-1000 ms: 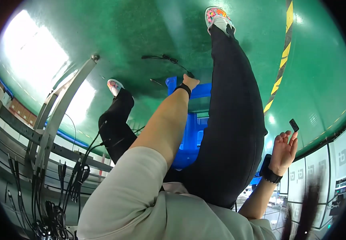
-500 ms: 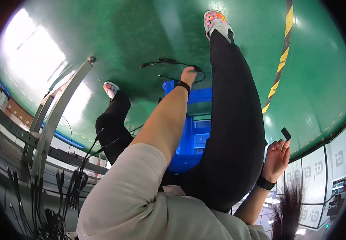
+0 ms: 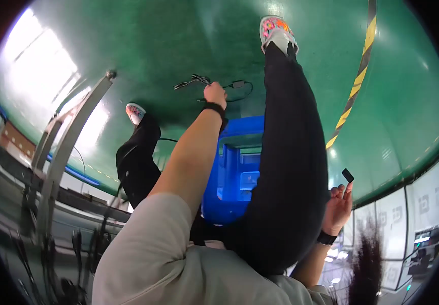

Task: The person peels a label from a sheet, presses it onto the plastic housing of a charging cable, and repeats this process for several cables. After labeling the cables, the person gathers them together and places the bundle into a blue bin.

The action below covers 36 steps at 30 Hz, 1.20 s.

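My left hand reaches down over the green floor, its fingers closed on a black cable. The cable's bundled part sticks out to the left of the fist. On the right, a thin loop with a small black inline box hangs from it. Raised at the right side, my right hand holds a small black rectangular piece at its fingertips. What kind of piece it is, I cannot make out. Black bands circle both wrists.
A blue plastic stool stands between my legs. On the left is a metal frame with several black cables hanging by it. A yellow-and-black floor stripe runs along the right, near white panels.
My left hand has moved left with the cable; the inline box now sits apart from the fist on the right. The right hand, still holding the black piece, has shifted slightly left and down.
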Motion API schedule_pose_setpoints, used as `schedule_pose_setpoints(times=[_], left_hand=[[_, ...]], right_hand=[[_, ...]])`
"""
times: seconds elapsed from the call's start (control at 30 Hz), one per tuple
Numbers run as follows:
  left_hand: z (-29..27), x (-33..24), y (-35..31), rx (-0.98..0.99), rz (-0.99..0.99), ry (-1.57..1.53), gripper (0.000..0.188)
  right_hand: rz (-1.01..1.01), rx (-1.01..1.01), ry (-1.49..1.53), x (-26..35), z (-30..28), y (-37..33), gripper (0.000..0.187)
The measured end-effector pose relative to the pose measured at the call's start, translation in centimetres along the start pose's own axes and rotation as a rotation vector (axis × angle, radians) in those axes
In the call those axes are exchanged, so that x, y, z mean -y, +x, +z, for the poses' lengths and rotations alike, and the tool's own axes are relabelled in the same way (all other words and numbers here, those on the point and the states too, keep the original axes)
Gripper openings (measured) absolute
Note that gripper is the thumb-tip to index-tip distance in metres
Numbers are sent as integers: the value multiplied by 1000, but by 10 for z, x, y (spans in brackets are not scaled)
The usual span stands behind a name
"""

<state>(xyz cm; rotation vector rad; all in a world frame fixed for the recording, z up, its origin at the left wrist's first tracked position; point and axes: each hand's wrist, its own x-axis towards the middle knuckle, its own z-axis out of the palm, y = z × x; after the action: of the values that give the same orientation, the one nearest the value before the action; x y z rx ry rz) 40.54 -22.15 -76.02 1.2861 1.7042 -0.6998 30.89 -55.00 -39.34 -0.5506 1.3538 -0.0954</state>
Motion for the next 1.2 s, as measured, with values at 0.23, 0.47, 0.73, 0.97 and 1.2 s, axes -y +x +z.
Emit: schedule_pose_setpoints(times=[0.23,0.47,0.73,0.97,1.2], left_hand=[[-116,-105,-199,377,339,-541,8],[-236,-78,-448,-41,1589,489,14],[-408,80,-661,350,1445,379,17],[-494,232,-632,725,1453,-169,10],[-539,334,-648,-149,1419,-278,13]], right_hand=[[-185,350,-78,26,87,-15,33],[-222,1011,-4,72,129,-58,30],[-1165,1973,-318,12,152,-334,99],[-611,2428,-832,-29,126,-462,113],[-1497,2639,-1084,-31,168,-561,103]])
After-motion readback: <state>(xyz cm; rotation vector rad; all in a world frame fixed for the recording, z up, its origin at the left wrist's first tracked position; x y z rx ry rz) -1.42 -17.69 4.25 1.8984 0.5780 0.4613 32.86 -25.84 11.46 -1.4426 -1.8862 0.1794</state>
